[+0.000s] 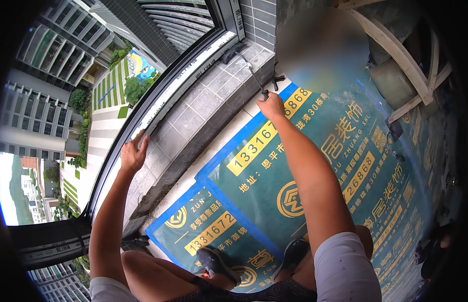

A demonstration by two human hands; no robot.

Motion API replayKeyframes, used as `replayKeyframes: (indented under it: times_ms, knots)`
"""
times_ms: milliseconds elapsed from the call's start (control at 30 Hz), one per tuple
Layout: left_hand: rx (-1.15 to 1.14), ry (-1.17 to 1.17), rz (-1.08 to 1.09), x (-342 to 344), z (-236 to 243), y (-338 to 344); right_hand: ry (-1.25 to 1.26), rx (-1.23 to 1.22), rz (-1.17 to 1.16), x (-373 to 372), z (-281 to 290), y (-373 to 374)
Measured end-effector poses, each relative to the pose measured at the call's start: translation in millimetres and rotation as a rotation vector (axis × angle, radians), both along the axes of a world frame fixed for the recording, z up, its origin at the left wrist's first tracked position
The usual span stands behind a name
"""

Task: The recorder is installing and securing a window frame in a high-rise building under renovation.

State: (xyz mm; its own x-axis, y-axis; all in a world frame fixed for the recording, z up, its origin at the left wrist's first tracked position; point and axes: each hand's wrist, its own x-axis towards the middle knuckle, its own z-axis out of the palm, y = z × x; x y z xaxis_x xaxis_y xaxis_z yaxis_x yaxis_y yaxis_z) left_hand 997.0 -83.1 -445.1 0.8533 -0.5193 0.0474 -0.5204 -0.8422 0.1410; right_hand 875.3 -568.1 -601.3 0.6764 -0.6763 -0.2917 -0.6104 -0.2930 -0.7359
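Observation:
My right hand (272,105) is closed around the black handle of a small roller (253,74) with a thin bent metal rod. The dark head of the roller rests on the grey tiled ledge (206,100), near its far end beside the window frame. On the left, my left hand (135,152) lies with fingers outstretched against the window frame (166,95), where the ledge meets it. The frame is dark with a white printed protective strip. Nothing shows in the left hand.
Green printed floor sheeting (254,201) with blue tape covers the floor under my feet. A small black object (277,80) sits by the ledge's far end. Bent wooden pieces (395,45) stand at the far right. Buildings and a lawn show outside the window. A blurred patch hides the top right.

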Motion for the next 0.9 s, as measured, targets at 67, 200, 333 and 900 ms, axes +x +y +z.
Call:
replayKeyframes:
  times_ms: [67,200,333,900]
  knots:
    - [0.027,0.108,0.069,-8,9,-11,0.023,-0.037,0.008,1,1,-4]
    - [0.001,0.081,0.093,-12,1,-12,0.05,-0.075,0.0,8,-2,-3]
    - [-0.049,0.034,0.082,-9,0,-1,0.012,-0.028,-0.014,15,-11,13]
    - [-0.051,0.164,0.181,26,-3,5,-0.051,-0.015,-0.059,8,-19,8]
